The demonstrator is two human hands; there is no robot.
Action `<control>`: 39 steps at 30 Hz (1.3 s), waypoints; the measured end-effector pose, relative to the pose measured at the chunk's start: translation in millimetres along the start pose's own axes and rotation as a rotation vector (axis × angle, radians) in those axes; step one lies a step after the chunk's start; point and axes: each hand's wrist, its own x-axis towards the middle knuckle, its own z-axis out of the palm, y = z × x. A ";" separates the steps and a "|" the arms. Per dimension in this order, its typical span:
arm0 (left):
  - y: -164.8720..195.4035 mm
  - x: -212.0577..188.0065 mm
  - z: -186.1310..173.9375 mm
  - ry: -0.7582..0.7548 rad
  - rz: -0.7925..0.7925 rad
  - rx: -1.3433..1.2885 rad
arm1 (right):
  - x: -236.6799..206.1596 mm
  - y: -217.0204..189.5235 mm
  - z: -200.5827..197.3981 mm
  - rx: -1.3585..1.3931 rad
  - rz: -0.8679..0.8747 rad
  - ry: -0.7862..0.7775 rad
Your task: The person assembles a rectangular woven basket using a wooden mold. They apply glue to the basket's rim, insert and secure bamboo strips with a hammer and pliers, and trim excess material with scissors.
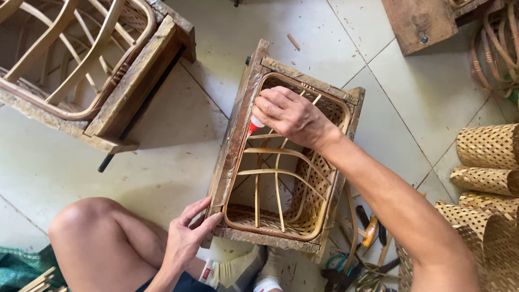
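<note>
Right hand (292, 116): grip closed round a small bottle with a red nozzle (253, 127), thumb and fingers pinching the body, tip tilted down and left so it meets the inner rim of the basket where a bent cane rib joins it. I read the tilt as a way to put the nozzle right at the joint

Left hand (186, 238): fingers spread flat, pressing on the near left corner of the wooden mould frame (232, 146); nothing pinched. Placed as it is, the hand would hold the frame still against the push from the other side

The half-woven basket (303, 213) sits inside that rough rectangular frame, its cane rim following the frame's inner edge, so the wood keeps its shape. Curved ribs (278, 173) cross the open middle; woven matting covers the far wall and bottom

Frame rests on the tiled floor (178, 124), between my knee (86, 227) and feet in white socks (254, 273), close enough for both arms

Outward: a second frame with a basket skeleton (81, 59) upper left; rolls of woven matting (486, 162) at right; coiled cane (497, 48) top right; hand tools, one with an orange handle (370, 231), on the floor just beside the frame's right side
</note>
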 end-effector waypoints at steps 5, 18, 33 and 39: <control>-0.7 2.5 -0.3 0.001 0.001 0.007 | 0.7 14.6 5.4 0.003 -0.010 0.042; -2.4 1.0 4.5 0.008 -0.043 -0.095 | -12.3 60.9 27.7 -0.161 0.068 0.063; -17.9 51.5 -16.6 0.054 0.058 -0.093 | -136.6 20.1 -25.0 0.286 1.198 0.043; 30.7 38.1 54.0 0.177 0.231 0.047 | -154.7 7.3 0.6 0.082 1.045 0.047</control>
